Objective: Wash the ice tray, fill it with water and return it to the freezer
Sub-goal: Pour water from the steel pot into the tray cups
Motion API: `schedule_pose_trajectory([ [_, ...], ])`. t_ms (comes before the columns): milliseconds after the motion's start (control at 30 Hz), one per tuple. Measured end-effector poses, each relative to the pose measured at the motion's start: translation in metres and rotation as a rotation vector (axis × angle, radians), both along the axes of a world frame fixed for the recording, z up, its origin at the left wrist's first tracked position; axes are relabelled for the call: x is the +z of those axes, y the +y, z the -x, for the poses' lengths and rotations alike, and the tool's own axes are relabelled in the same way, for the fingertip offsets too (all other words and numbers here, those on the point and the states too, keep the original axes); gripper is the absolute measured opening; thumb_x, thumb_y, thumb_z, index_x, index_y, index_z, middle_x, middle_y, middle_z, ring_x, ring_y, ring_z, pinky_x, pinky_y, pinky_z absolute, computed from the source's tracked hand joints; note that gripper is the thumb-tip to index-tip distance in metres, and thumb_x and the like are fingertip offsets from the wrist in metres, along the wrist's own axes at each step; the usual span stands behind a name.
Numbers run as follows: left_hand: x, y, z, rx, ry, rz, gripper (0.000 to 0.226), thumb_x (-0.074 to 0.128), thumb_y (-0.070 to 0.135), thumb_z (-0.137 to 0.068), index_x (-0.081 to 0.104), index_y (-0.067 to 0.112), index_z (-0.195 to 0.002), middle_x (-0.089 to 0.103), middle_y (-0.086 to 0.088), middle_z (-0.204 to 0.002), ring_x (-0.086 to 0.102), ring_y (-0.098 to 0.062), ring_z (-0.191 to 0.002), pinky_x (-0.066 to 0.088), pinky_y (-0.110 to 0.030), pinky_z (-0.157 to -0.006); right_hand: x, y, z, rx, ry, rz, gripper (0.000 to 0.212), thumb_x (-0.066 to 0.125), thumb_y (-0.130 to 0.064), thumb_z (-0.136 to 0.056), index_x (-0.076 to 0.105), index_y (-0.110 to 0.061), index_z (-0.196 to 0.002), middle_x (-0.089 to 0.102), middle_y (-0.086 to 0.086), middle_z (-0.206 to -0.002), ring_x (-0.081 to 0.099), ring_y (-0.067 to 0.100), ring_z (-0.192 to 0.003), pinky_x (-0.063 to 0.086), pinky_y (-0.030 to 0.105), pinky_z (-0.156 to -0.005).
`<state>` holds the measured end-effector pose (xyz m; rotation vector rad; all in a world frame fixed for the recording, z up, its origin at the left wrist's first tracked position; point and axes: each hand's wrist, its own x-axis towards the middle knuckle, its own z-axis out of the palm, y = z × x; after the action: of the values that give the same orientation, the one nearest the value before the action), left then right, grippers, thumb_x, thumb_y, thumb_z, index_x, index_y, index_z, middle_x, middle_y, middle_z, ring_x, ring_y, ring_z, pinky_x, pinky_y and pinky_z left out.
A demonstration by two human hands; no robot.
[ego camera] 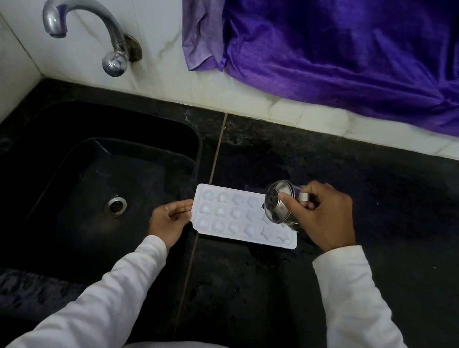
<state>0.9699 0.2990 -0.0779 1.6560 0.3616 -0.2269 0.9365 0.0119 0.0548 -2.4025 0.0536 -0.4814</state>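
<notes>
Lying flat on the black counter [326, 276], the white tray [233, 218] sits just at 3 o'clock of the sink [97, 184], with its left end over the sink's right edge. It has three rows of small moulds shaped like hearts and stars. Whether there is water in the moulds, I cannot tell for sure; some of them shine a little.

The left hand [168, 220] is at 9 o'clock of the tray. Its fingers are pinched on the tray's left edge, with the thumb on top and the other fingers under or beside the rim.

The right hand [323, 213] is at 3 o'clock of the tray and its fingers are wrapped tight around a steel cup [278, 203]. The cup is tipped on its side, with the open mouth turned to 9 o'clock, over the right end of the tray. The inside of the cup is too dark and shiny to tell what it holds.

The drain [115, 205] is in the sink floor, at 9 o'clock of the left hand. The tap [81, 23] is on the white tiled wall at 11 o'clock, its spout over the sink. A purple cloth [358, 44] hangs on the wall at 1 o'clock. Both sleeves are white.
</notes>
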Motion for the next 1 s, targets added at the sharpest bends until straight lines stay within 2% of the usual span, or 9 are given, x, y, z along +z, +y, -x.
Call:
schedule_pose_trajectory([
  [233, 0.001, -0.002, 0.001, 0.012, 0.006, 0.029, 0.030, 0.063, -0.009, -0.089, 0.073, 0.013, -0.107, 0.076, 0.000, -0.101, 0.072, -0.014, -0.097, 0.054, -0.029, -0.093, 0.000, 0.006, -0.003, 0.003, 0.019, -0.085, 0.043, 0.082, -0.037, -0.074, 0.051, -0.013, -0.058, 0.043, -0.006, -0.050, 0.042, 0.010, -0.051, 0.041, 0.024, -0.052],
  [467, -0.002, 0.000, 0.000, 0.005, 0.012, 0.011, 0.030, 0.063, -0.009, -0.088, 0.073, 0.012, -0.108, 0.076, -0.001, -0.103, 0.072, -0.015, -0.099, 0.054, -0.033, -0.097, -0.001, 0.018, -0.012, 0.093, 0.000, 0.018, 0.043, 0.083, -0.037, -0.074, 0.051, -0.013, -0.058, 0.047, -0.006, -0.050, 0.045, 0.008, -0.056, 0.037, 0.017, -0.055],
  [633, -0.002, -0.001, 0.000, 0.006, 0.021, 0.001, 0.030, 0.064, -0.007, -0.088, 0.073, 0.011, -0.110, 0.076, -0.002, -0.104, 0.072, -0.016, -0.101, 0.054, -0.035, -0.099, 0.001, 0.025, -0.017, 0.176, -0.028, 0.087, 0.043, 0.086, -0.031, -0.072, 0.049, -0.016, -0.058, 0.041, -0.014, -0.051, 0.043, 0.010, -0.057, 0.042, 0.027, -0.052],
  [1000, 0.000, -0.001, 0.001, 0.013, 0.024, 0.007, 0.029, 0.063, -0.008, -0.089, 0.072, 0.009, -0.111, 0.076, -0.004, -0.104, 0.072, -0.016, -0.100, 0.054, -0.035, -0.098, 0.006, 0.032, -0.019, 0.247, -0.036, 0.182, 0.041, 0.084, -0.031, -0.073, 0.047, -0.017, -0.061, 0.036, -0.018, -0.054, 0.042, 0.014, -0.059, 0.041, 0.029, -0.050],
])
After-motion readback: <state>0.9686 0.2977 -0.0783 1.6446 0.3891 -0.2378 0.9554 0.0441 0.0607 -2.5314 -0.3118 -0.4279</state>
